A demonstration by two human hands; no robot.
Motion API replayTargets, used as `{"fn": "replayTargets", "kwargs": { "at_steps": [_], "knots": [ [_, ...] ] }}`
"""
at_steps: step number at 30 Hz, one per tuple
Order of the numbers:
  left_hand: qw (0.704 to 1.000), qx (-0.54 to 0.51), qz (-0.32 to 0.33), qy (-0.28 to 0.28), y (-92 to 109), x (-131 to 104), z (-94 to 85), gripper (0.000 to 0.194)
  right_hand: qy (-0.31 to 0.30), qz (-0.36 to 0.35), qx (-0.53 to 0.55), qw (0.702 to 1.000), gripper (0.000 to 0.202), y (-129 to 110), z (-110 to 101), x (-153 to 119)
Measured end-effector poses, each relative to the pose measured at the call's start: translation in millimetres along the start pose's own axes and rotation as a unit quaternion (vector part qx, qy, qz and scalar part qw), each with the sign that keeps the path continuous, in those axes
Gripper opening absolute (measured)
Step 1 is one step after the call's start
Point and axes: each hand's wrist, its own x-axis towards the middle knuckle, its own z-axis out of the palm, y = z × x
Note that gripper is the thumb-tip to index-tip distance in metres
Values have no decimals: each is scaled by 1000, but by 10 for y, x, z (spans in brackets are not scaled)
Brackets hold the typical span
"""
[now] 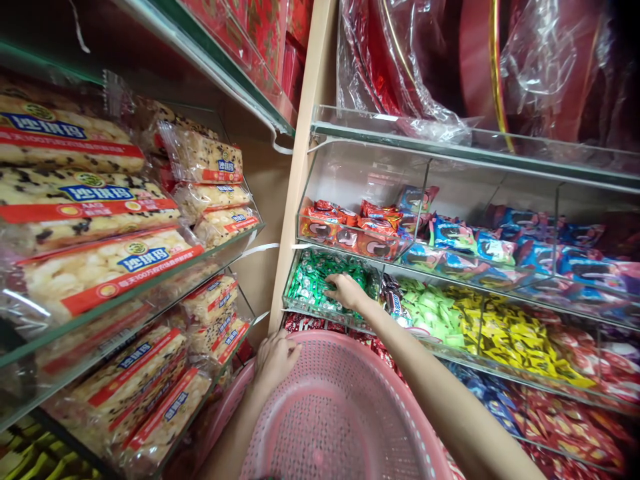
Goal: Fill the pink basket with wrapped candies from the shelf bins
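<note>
My left hand [277, 357] is closed over the far left rim of a pink plastic basket [345, 417], which has small holes in its wall and looks bare inside. Out over the glass-fronted bin of green-wrapped candies [305, 277] reaches my right hand [346, 292]. Its fingers point left, a little bent and apart, touching or just above the candies, and I see nothing held in them. Beside that bin lie dark-wrapped bars [393, 300] and light green packets [433, 310].
Glass shelves at left hold packaged puffed-grain bars [120, 260]. A wooden post [300, 147] divides the two shelf units. Right of it are red packets [370, 223], blue packets [575, 260] and yellow packets [525, 333]. Plastic-wrapped red boxes [425, 67] stand above, behind a glass edge.
</note>
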Motion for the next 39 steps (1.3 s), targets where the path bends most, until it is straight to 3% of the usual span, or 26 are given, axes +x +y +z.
{"fn": "replayTargets", "kwargs": {
  "at_steps": [7, 21, 27, 39],
  "knots": [
    [1000, 2, -7, -7, 6, 6, -3, 34, 4, -9, -72, 997, 29, -103, -104, -89],
    [1000, 7, -9, -11, 32, -6, -37, 35, 30, -7, 2, 1000, 31, -99, -45, -56],
    [1000, -1, -10, -11, 23, 2, -28, 34, 25, 9, 1, 1000, 42, -148, -6, 7],
    [1000, 7, -8, -10, 17, -3, -28, 34, 52, 3, 25, 998, 30, -164, -27, 29]
  ]
}}
